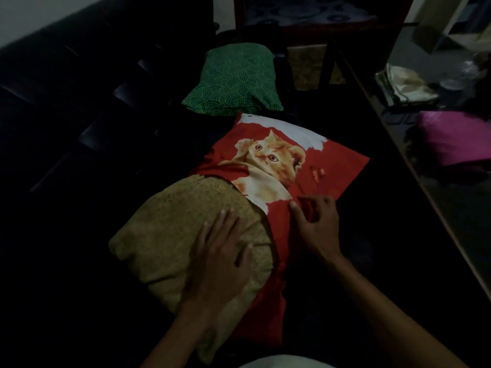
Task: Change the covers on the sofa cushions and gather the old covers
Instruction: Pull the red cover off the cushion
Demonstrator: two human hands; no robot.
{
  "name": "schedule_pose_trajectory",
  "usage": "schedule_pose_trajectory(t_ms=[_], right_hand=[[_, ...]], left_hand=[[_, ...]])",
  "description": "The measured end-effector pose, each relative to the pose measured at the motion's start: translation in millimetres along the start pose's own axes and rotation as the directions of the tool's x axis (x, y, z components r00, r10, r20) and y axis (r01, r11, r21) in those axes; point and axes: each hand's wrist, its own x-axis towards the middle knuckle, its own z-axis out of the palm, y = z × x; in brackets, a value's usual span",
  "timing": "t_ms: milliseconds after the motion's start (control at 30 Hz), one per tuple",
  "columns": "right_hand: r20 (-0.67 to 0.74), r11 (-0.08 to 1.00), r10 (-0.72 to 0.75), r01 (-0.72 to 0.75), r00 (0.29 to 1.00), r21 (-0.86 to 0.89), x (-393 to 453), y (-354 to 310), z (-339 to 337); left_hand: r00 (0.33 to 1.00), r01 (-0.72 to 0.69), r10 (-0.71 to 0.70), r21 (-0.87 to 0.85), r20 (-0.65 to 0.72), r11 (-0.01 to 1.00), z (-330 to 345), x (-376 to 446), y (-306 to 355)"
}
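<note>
While your left hand (221,251) lies flat, fingers straight, on the gold cushion (186,235), your right hand (314,221) curls its fingers, pinching the red cat cover (305,166) that sheathes the cushion's far end; the dark sofa (79,128) is barely legible.

Bare forearms, no sleeves visible

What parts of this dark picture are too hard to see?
Head view only:
- Far end of the tan patterned cushion: hidden inside the red kitten-print cover.
- Dark sofa: too dim for detail.
- Pale and magenta things on the glass-topped table: blurred.
- Right hand fingertips: curled, grip unclear.
- Left hand: flat on cushion.
</note>
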Motion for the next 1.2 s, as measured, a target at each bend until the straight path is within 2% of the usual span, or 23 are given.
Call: schedule_pose_trajectory(t_ms=[100,167,267,333,433,500,667,767,867,933,1000,1067,1133,1200], right_hand=[[0.084,1.0,-0.007,0.005,0.996,0.028,-23,9,-1],[0.157,0.997,-0.014,0.003,0.988,0.071,-29,15,-2],[0.254,0.997,-0.044,0.028,0.966,0.068,-28,19,-5],[0.283,0.993,-0.113,0.098,0.952,0.067,-25,16,-7],[0.283,0.959,-0.281,0.263,0.917,0.101,-24,-5,-9],[0.293,0.941,-0.336,0.309,0.895,0.136,-25,-22,-5],[0.369,0.863,-0.486,0.501,0.793,0.059,-22,-28,10],[0.324,0.754,-0.581,0.644,0.747,-0.132,-14,-23,13],[0.332,0.67,-0.598,0.682,0.729,-0.292,5,-27,13],[0.356,0.64,-0.616,0.709,0.703,-0.295,18,-36,14],[0.311,0.627,-0.666,0.735,0.678,-0.259,28,-44,17],[0.247,0.644,-0.681,0.724,0.689,-0.246,35,-53,18],[0.191,0.674,-0.665,0.69,0.722,-0.264,41,-62,18],[0.14,0.677,-0.677,0.687,0.722,-0.265,47,-77,12]], left_hand=[[0.999,-0.032,0.026,0.128,0.045,0.991,22,8,19],[0.999,-0.037,0.034,0.171,0.018,0.985,31,11,17],[0.995,-0.058,0.065,0.093,-0.074,0.994,31,12,1],[0.988,-0.07,0.071,0.014,-0.14,0.997,21,10,-8],[0.966,-0.003,-0.014,-0.067,-0.26,0.998,-12,16,-16],[0.944,0.06,-0.083,-0.084,-0.319,0.995,-37,28,-24],[0.942,0.139,-0.177,-0.15,-0.284,0.979,-63,51,-39],[0.947,0.14,-0.178,-0.157,-0.266,0.978,-64,54,-42],[0.967,0.114,-0.152,-0.185,-0.206,0.976,-73,58,-44],[0.974,0.126,-0.159,-0.198,-0.163,0.972,-80,62,-43],[0.968,0.19,-0.219,-0.213,-0.12,0.958,-86,67,-33],[0.947,0.245,-0.283,-0.231,-0.15,0.942,-90,61,-15],[0.941,0.258,-0.276,-0.114,-0.194,0.959,-90,44,9],[0.951,0.29,-0.284,0.038,-0.121,0.956,-87,22,25]])
